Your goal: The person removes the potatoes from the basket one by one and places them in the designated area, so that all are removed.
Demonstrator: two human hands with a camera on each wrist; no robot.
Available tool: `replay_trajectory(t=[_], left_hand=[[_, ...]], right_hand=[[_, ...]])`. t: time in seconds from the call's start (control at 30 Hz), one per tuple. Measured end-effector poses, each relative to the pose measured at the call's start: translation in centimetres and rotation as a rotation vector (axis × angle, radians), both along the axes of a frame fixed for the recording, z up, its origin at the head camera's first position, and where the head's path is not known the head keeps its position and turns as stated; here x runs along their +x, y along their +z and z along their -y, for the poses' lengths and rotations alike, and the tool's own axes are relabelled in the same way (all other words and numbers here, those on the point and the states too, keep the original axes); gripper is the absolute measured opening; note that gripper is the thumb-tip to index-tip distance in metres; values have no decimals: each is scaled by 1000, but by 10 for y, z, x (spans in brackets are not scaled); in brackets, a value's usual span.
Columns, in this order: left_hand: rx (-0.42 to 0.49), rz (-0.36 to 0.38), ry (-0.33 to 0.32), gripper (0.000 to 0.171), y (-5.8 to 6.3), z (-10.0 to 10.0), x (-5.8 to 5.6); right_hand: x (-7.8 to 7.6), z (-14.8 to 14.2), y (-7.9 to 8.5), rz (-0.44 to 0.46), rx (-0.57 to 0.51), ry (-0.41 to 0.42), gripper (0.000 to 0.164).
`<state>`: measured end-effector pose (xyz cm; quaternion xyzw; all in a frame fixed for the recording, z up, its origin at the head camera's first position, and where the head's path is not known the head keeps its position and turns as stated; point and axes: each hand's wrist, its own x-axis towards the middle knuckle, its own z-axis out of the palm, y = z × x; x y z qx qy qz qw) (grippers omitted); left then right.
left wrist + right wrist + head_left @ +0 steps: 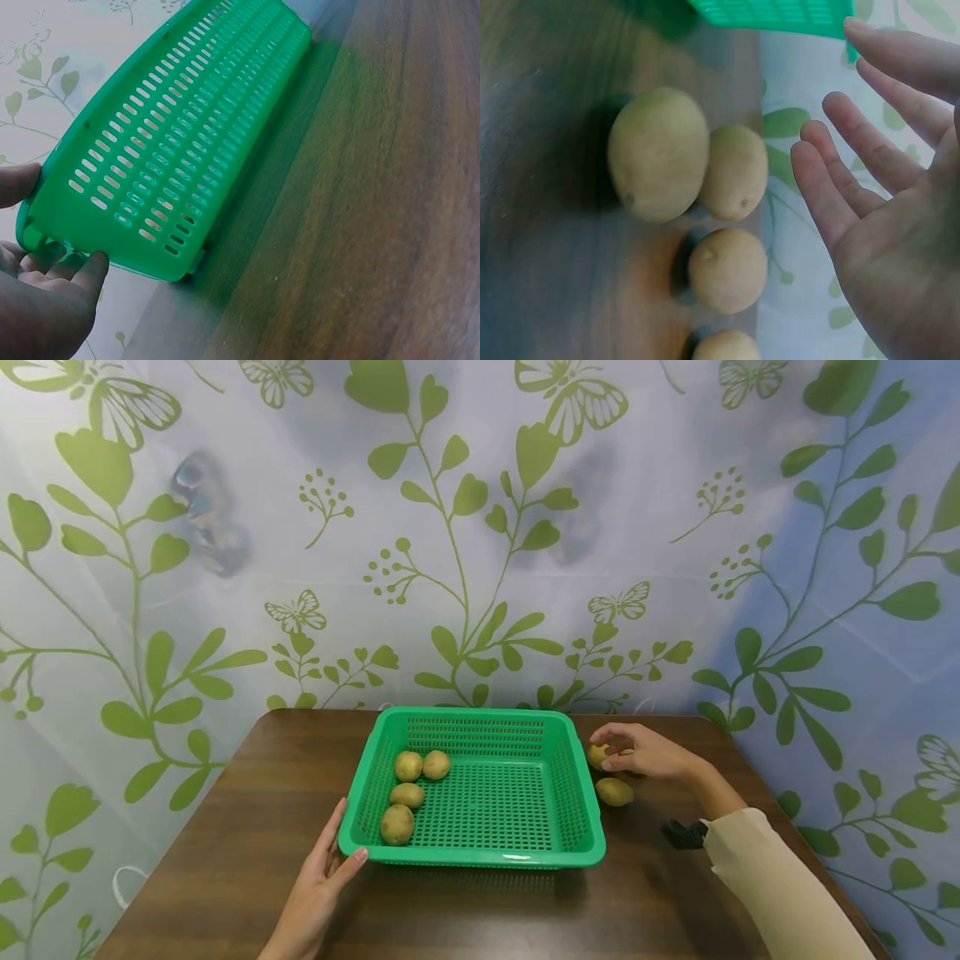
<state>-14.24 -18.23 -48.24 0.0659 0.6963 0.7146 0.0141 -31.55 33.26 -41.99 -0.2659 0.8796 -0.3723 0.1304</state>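
A green plastic basket (480,857) with slotted walls stands on the table, several potatoes (397,824) lying along its left side. My left hand (318,877) holds the basket's front left corner; in the left wrist view, the thumb is at the rim and the fingers (91,276) are against the end wall. Beyond the basket's right side, my right hand (637,750) hovers over loose potatoes (614,792), partly covering one in the head view. The right wrist view shows several potatoes (658,155) beside that hand, its fingers spread and the palm holding nothing.
The brown wooden table (247,827) meets a hanging cloth (480,568) with green leaves and butterflies at its back edge. A small black object (684,833) shows beside the right sleeve (780,885).
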Motion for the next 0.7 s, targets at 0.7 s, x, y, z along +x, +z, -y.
replay_trajectory(t=[0.7], left_hand=[[-26,25,14,80,-5,4,-1]], right_hand=[[-16,65,32,32,-24,48,42]])
